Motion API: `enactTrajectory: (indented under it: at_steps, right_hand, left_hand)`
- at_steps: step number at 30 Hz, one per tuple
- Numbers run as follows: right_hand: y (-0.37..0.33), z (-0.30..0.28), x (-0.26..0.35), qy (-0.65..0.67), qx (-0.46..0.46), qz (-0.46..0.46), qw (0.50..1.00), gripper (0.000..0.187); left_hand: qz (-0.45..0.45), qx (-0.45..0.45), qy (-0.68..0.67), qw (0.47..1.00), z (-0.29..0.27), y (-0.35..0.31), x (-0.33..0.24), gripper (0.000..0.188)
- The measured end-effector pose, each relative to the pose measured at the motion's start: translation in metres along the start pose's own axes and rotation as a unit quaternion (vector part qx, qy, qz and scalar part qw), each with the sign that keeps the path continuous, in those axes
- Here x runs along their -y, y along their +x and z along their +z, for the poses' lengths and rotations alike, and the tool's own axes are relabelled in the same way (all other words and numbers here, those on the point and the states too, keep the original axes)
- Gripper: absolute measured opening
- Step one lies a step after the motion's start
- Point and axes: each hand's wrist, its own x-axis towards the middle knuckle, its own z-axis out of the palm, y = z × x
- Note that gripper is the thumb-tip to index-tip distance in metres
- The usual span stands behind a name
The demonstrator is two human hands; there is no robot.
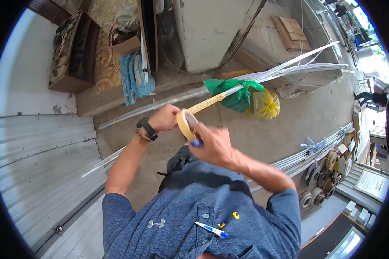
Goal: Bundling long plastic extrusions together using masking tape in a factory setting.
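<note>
My left hand (164, 118), with a black watch and a bracelet on its wrist, is closed around a long, thin bundle of white strips (285, 70). Tan masking tape (207, 103) wraps the bundle just beyond that hand. A roll of masking tape (185, 125) is gripped in my right hand (215, 144), close beside the left. Something small and blue (197, 143) shows at the right fingers; its kind is unclear. Farther along, a knotted green plastic bag (237, 98) lies against the strips, with a tied yellow bag (266, 105) on the floor next to it.
More long white lengths (134, 114) lie on the floor behind the bundle. At right are bundled rods (289, 159) and several rolls (320, 177). A wooden shelf (73, 52) stands far left, near blue plastic packages (134, 77). A plastic-covered stack (289, 47) sits far right.
</note>
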Motion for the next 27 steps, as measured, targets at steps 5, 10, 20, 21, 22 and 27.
enactTrajectory:
  at_steps: [5,10,20,21,22,27]
  right_hand:
    - [-0.029,0.061,-0.088,0.029,0.041,-0.039,0.998,0.041]
    - [0.025,0.087,-0.131,0.435,-0.008,0.124,0.892,0.044]
    - [0.043,0.091,-0.113,0.4,-0.101,0.009,0.911,0.027]
    - [0.041,0.095,-0.12,0.394,-0.135,0.011,0.909,0.029]
    - [0.039,0.077,-0.107,0.431,-0.077,0.063,0.897,0.029]
    - [0.036,0.085,-0.105,0.236,-0.089,0.085,0.964,0.028]
  left_hand:
    - [-0.204,0.006,-0.2,0.958,-0.011,-0.001,-0.064,0.048]
    - [-0.082,-0.043,0.086,0.992,-0.001,0.011,-0.059,0.062]
    - [-0.048,-0.105,0.202,0.973,0.011,0.01,-0.056,0.06]
    - [-0.059,-0.097,0.214,0.97,0.015,0.011,-0.067,0.06]
    - [-0.059,-0.096,0.214,0.97,0.013,0.011,-0.064,0.062]
    - [-0.089,-0.046,0.124,0.987,0.008,0.011,-0.034,0.059]
